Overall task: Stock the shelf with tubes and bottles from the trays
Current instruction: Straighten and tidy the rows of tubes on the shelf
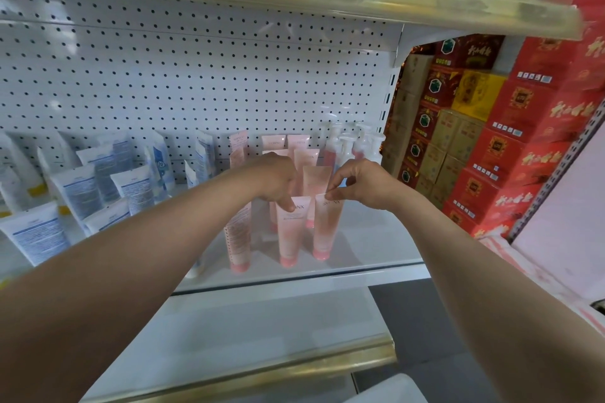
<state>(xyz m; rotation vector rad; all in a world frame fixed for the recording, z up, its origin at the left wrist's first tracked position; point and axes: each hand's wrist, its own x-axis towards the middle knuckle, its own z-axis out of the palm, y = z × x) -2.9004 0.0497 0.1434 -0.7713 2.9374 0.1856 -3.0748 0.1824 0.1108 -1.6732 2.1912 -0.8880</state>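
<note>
The right grip (361, 185) pinches the top of a pink tube (325, 226) standing cap-down on the shelf (370, 245). Just beside it, the left grip (273, 178) (fingers curled) holds another pink tube (289, 232).

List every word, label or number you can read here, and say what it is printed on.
"INX": end of a partly covered word, top of the front pink tube that the left hand touches.
"SY" and "NX": top of the pink tube pinched by the right hand; middle letters covered.
White and blue tubes: print too small to read.
Red cartons: large yellow characters, too blurred to read.
Pump bottles: no legible text.
</note>
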